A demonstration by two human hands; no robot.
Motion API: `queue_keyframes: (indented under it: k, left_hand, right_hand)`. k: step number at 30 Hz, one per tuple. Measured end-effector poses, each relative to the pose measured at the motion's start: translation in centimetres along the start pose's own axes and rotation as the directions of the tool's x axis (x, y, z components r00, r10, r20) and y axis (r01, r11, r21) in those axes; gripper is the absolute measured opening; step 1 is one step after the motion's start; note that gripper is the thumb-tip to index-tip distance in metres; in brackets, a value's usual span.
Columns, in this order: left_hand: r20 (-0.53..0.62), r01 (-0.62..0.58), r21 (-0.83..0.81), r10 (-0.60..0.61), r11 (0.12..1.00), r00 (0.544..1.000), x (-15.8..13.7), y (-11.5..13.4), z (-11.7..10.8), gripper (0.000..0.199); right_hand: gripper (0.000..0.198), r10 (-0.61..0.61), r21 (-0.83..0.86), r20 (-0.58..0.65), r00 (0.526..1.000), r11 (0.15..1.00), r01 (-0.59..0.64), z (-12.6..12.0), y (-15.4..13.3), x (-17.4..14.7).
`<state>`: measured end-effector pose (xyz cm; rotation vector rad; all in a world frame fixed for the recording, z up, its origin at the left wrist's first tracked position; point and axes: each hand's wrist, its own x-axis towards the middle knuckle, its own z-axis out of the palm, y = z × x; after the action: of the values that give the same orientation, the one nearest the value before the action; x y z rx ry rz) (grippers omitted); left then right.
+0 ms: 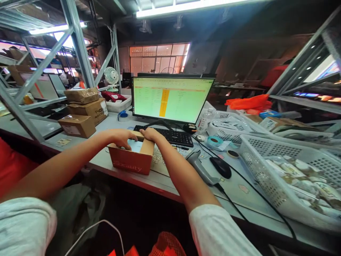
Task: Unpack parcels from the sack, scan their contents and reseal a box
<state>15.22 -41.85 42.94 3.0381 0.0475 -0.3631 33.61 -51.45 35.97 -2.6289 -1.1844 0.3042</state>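
An orange-red cardboard box [131, 161] with white lettering ending in "eauty" stands open-topped at the desk's front edge. My left hand [123, 138] reaches over its left side, thumb and fingers apart and bent down into it. Something pale, white to light blue [135, 145], shows inside, close to those fingertips; its kind is unclear. At the far right corner of the box, my right hand [149, 134] is closed on the cardboard edge. Some fingertips of both hands are hidden.
Behind the box are a keyboard [173, 137] and a lit monitor [149, 96]. A barcode scanner [201, 167], mouse [220, 167] and tape roll [214, 141] lie rightward. A white basket [255, 167] holds packed items. Cartons [77, 125] stand left.
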Motion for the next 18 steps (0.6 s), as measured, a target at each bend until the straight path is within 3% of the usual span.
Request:
queue_keyframes:
  k: [2, 6, 11, 14, 18]
  left_hand:
    - [0.043, -0.018, 0.019, 0.017, 1.000, 0.999, 1.1, 0.4, -0.4, 0.067]
    - [-0.057, -0.013, 0.160, 0.023, 0.987, 0.998, 0.9, 0.1, 0.2, 0.061]
    - [-0.097, -0.107, 0.174, 0.125, 0.979, 0.987, 1.3, -0.8, 1.6, 0.064]
    - [-0.088, -0.101, 0.268, 0.128, 0.958, 0.988, 2.6, -0.5, 1.9, 0.072]
    - [-0.127, -0.088, 0.299, 0.131, 0.950, 0.983, 1.7, -0.5, 1.5, 0.057]
  right_hand:
    - [0.067, 0.004, 0.012, -0.014, 1.000, 1.000, -0.004, -0.1, 0.2, -0.2]
    - [0.064, 0.003, 0.053, -0.035, 0.999, 0.999, -0.001, -0.3, 0.4, -0.4]
    - [0.051, -0.036, 0.174, -0.054, 0.998, 0.984, 0.045, -0.3, -0.1, -0.2]
    - [0.047, -0.074, 0.321, -0.164, 0.984, 0.939, 0.124, -0.5, 0.3, -0.7]
    - [0.070, -0.034, 0.540, -0.362, 0.931, 0.807, 0.240, -0.7, 3.8, -3.4]
